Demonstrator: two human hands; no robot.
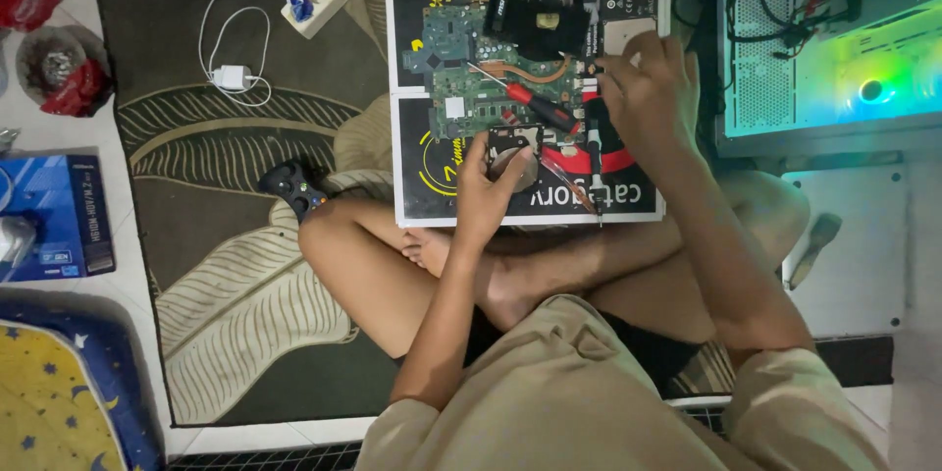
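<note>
A dark leaf-patterned rug (245, 265) covers the floor, with a lit computer case (834, 49) at its right. On a flat black mat (417, 186) before the person's crossed legs lies a green circuit board (471, 69). Beside it on the rug sit a black gamepad (291, 188) and a white charger (232, 77). The left hand (483, 191) grips a small silver drive (513, 152) at the board's near edge. The right hand (648, 88) is curled, fingertips pinched at the board's right edge; what it holds is hidden. A red-handled screwdriver (540, 108) lies between the hands
</note>
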